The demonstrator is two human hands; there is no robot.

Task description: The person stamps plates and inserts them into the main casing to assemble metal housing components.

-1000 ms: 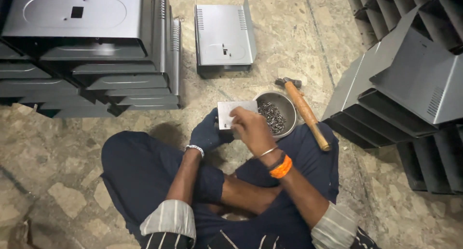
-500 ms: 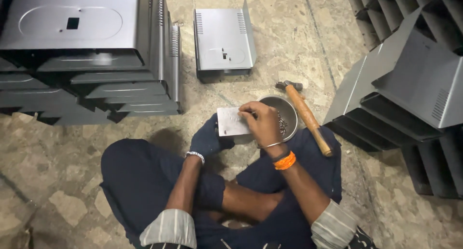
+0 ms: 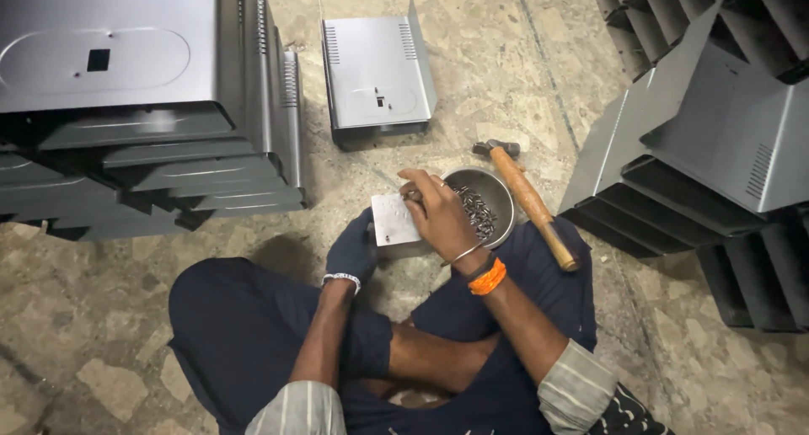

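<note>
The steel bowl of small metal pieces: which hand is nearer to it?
Right. The right hand reaches over the bowl's near rim, fingers on the small grey plate. The gloved left hand holds that plate from below, on the side away from the bowl.

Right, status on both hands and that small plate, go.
Left hand, dark-gloved, under the small metal plate. Right hand bare, fingers on the plate's top edge. Bowl of small metal fasteners and hammer close alongside, nothing blocking.

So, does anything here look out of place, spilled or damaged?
Nothing stands out. The metal bowl sits upright with its small metal pieces inside, none spilled on the stone floor. The hammer lies beside it, its handle end resting on the person's leg.
</note>
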